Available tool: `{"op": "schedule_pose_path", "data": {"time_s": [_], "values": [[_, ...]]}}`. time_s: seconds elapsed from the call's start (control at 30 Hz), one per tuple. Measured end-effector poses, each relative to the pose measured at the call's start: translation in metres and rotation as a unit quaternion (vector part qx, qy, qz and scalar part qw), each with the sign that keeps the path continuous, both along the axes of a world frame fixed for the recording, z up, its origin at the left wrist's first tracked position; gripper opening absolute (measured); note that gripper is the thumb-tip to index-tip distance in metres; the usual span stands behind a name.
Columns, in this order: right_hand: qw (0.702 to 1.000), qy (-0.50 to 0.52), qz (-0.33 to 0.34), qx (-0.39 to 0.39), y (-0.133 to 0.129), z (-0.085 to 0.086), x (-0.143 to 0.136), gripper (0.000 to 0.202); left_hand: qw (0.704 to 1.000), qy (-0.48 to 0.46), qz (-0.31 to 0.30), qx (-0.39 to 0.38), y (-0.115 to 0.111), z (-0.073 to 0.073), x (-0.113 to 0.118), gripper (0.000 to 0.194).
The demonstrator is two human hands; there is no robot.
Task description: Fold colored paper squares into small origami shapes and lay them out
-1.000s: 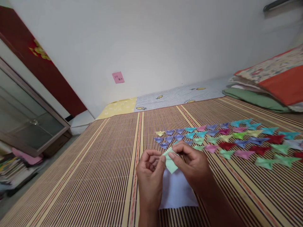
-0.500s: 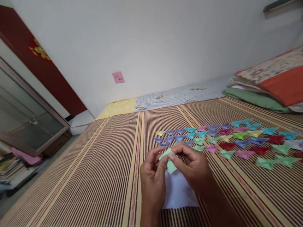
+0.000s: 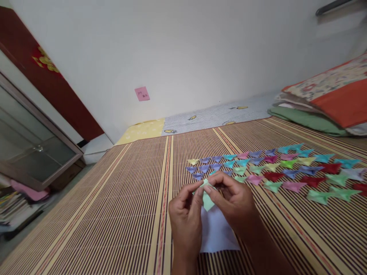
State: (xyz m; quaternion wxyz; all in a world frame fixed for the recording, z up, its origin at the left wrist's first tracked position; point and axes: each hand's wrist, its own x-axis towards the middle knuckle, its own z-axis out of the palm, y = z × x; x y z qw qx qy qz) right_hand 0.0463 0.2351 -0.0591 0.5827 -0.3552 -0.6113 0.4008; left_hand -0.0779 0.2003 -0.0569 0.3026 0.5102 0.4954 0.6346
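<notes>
A small light green folded paper [image 3: 208,202] is pinched between both hands, its lower corner pointing down toward me. My left hand [image 3: 185,210] grips its left side with thumb and index finger. On the other side, my right hand [image 3: 235,200] pinches the upper right edge, the thumb lying near the left one. Fingers hide much of the paper's top and sides. Below the hands a white sheet [image 3: 219,235] lies on the striped mat [image 3: 114,214]. Beyond and to the right, rows of folded paper pieces, such as a green one [image 3: 273,186] and a red one [image 3: 313,181], rest on the mat.
Folded bedding [image 3: 329,99] is stacked at the right. A patterned sheet [image 3: 197,119] runs along the wall, which bears a pink note [image 3: 142,93]. At the left stands a glass-doored cabinet [image 3: 37,149], with books [image 3: 14,208] below the mat's edge.
My left index finger has moved in over the paper's upper left part, covering more of it. The right hand keeps its pinch almost in place. The view has shifted slightly.
</notes>
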Motion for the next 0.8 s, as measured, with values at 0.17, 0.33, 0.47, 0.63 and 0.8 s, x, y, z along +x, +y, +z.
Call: {"op": "schedule_pose_path", "data": {"time_s": [0.17, 0.33, 0.47, 0.63, 0.8], "values": [[0.998, 0.052, -0.019, -0.035, 0.0004, -0.0007, -0.0039, 0.012, 1.0, 0.002, 0.011, 0.004, 0.0004, -0.0025, 0.0013, 0.019], [0.997, 0.059, 0.001, -0.053, 0.0008, -0.0003, -0.0026, 0.029, 1.0, -0.011, 0.001, 0.007, 0.0005, -0.0029, 0.0023, 0.017], [0.997, 0.042, 0.001, -0.059, -0.0007, 0.0, -0.0001, 0.024, 1.0, -0.015, 0.014, -0.003, 0.0001, -0.0021, 0.0035, 0.017], [0.995, 0.06, 0.02, -0.081, 0.0009, -0.0035, 0.0001, 0.022, 1.0, -0.009, 0.024, 0.003, -0.0012, -0.0024, 0.0039, 0.017], [0.991, 0.091, 0.029, -0.089, 0.0041, -0.0066, 0.0004, 0.022, 1.0, 0.004, 0.02, 0.006, -0.0018, -0.0011, 0.004, 0.016]]}}
